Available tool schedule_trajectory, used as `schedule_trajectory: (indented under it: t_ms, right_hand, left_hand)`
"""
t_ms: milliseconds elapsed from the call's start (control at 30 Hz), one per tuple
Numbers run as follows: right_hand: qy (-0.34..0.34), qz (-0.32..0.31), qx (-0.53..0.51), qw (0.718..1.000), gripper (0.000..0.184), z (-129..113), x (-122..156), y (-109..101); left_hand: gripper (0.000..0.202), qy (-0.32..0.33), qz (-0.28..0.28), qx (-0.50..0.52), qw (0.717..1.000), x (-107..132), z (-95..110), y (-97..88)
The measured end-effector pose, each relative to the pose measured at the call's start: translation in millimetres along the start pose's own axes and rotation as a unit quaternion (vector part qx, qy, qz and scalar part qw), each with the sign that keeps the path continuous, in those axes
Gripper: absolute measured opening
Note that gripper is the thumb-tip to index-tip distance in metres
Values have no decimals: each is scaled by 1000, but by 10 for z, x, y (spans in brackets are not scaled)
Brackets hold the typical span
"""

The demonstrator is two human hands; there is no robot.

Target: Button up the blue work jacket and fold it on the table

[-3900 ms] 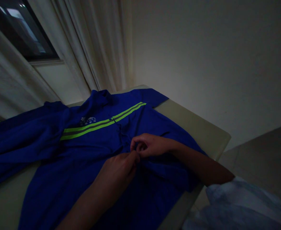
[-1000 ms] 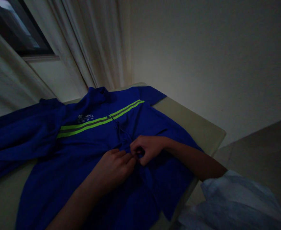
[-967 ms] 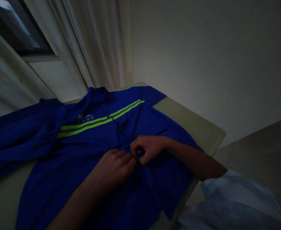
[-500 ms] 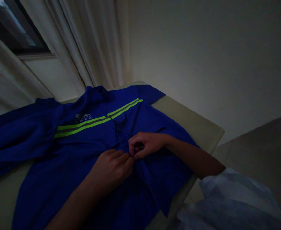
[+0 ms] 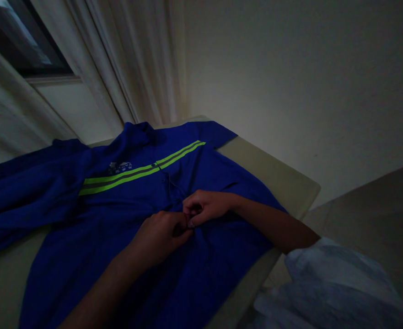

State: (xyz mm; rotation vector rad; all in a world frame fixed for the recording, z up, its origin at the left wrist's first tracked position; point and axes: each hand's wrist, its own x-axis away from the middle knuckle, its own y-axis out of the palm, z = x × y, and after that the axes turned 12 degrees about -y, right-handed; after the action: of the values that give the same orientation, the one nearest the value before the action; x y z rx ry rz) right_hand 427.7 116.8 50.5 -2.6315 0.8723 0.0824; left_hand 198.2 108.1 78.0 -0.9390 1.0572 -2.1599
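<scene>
A blue work jacket [image 5: 126, 203] lies spread out, collar away from me, with a yellow-green and grey stripe across its chest and a pale printed logo [image 5: 120, 167] above the stripe. My left hand [image 5: 163, 233] is closed on the jacket's front edge, thumb and fingers pinching the cloth. Just to its right, my right hand [image 5: 208, 206] pinches the same edge, its fingertips touching those of the left. The fingers hide whatever small part lies between them. Above the hands, the front opening runs up through the stripe, with a thin cord or thread on it.
A pale table [image 5: 283, 176] carries the jacket; its right corner juts out near the wall [image 5: 290, 82]. Light curtains [image 5: 142, 59] hang behind, beside a dark window [image 5: 23, 41]. Tiled floor [image 5: 369, 201] shows at the right.
My left hand has turned, so its thumb now shows against the cloth's edge. The jacket's lower right flap, which hung to a point, now lies smoother over the table edge. The right hand barely moved.
</scene>
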Motion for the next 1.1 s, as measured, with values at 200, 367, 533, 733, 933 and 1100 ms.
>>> schedule_trajectory:
  t_ms: [200, 367, 533, 733, 933, 1100]
  right_hand:
    - [21, -15, -69, 997, 29, 131, 0, -21]
    - [7, -31, -30, 999, 33, 134, 14, -103]
    - [24, -31, -26, 999, 36, 107, 79, -219]
    - [42, 281, 136, 949, 37, 153, -15, -219]
    - [120, 185, 344, 913, 45, 200, -394, -257]
    - [147, 155, 405, 889, 23, 297, -1088, -965]
  left_hand:
    - [14, 24, 52, -149, 987, 52, 97, 51]
    - [21, 52, 79, -134, 986, 57, 83, 94]
    - [9, 29, 63, -71, 995, 48, 64, 96]
    - [9, 83, 90, -133, 984, 88, 177, 167]
    - [16, 112, 95, -103, 984, 25, 130, 370]
    - [27, 140, 74, -39, 987, -84, 20, 480]
